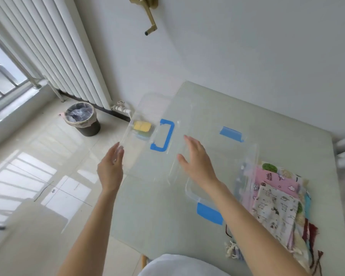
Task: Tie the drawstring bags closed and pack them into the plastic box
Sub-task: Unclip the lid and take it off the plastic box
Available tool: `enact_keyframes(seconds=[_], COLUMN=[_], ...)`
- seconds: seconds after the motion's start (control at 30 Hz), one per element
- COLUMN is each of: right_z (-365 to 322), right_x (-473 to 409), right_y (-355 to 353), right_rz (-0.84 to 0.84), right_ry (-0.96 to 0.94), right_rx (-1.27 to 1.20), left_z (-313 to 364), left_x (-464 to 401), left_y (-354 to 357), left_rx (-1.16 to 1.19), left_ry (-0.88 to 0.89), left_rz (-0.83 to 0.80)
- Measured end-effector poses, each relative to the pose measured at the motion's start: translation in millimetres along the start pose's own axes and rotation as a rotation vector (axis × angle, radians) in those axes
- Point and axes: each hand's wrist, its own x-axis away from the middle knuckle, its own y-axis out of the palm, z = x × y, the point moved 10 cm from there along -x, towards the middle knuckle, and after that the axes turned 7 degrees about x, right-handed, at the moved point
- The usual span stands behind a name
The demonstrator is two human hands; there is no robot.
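Left hand (110, 168): fingers straight, touching lid (153, 136) edge.
Right hand (195, 158): fingers spread, on lid.
Risk: I judge lid overhangs table (267, 120); may slip floorward.

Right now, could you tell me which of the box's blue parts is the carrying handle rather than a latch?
The U-shaped blue handle on the clear lid; the two latches are solid flat tabs.

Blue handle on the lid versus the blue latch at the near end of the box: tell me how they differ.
The blue handle is an open U-shaped loop on the clear lid; the blue latch is a solid flat tab. The handle lies beyond both hands, the latch beside the right forearm. Both are the same bright blue.
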Motion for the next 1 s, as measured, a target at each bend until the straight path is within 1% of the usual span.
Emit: enact_keyframes(seconds=[0.07,0.13,0.23,0.3,0.37,0.43,0.47,0.5,0.6,0.67,0.7,0.73,0.77,0.83,0.9,0.97,1.0], right_z=[-8.5,-8.2,-9.5,-9.7,-13.2,-17.4,-19.0,-17.4,-7.7,-6.9,-9.5,-14.8,-20.3,-29.4,-24.8,9.0,25.9], right_x=[-9.4,-13.1,-12.1,-8.4,-5.6,-3.3,-1.2,1.2,9.4,12.8,13.4,13.8,14.3,19.5,37.2,67.8,79.4], right_y=[32.1,52.5,71.9,87.3,102.5,110.8,115.4,126.0,154.9,158.0,154.9,145.9,131.6,85.8,32.4,-16.6,-29.5], right_rz=[-0.08,-0.106,-0.053,-0.101,-0.18,-0.207,-0.228,-0.29,-0.453,-0.488,-0.48,-0.454,-0.386,-0.17,0.066,0.274,0.32], right_ry=[-0.055,-0.099,-0.203,-0.237,-0.258,-0.269,-0.271,-0.264,-0.208,-0.154,-0.148,-0.158,-0.178,-0.23,-0.232,-0.142,-0.083], right_rx=[0.261,0.445,0.653,0.781,0.806,0.82,0.798,0.773,0.753,0.717,0.689,0.649,0.589,0.438,0.316,0.238,0.224], left_z=[-8.0,-22.9,-50.6,-66.3,-77.9,-85.1,-87.2,-88.2,-90.5,-92.1,-92.2,-89.4,-81.7,-48.5,-5.2,35.8,46.6], left_x=[-8.3,-11.9,-8.6,-3.7,0.6,3.3,4.7,5.1,9.2,17.1,22.5,26.2,29.4,36.5,51.6,80.5,91.3], left_y=[-19.9,-24.4,-6.9,13.1,33.2,54.1,63.2,69.8,76.6,81.3,82.1,80.0,76.0,69.7,73.4,99.5,109.4], left_rx=[-0.121,-0.225,-0.317,-0.346,-0.359,-0.43,-0.484,-0.528,-0.564,-0.64,-0.684,-0.686,-0.656,-0.545,-0.433,-0.351,-0.327], left_ry=[0.02,0.028,0.025,0.013,-0.022,-0.035,-0.02,0.001,0.049,0.126,0.16,0.179,0.197,0.266,0.337,0.388,0.392], left_rz=[0.044,0.051,-0.008,-0.058,-0.115,-0.206,-0.258,-0.298,-0.361,-0.434,-0.465,-0.463,-0.436,-0.347,-0.316,-0.399,-0.439])
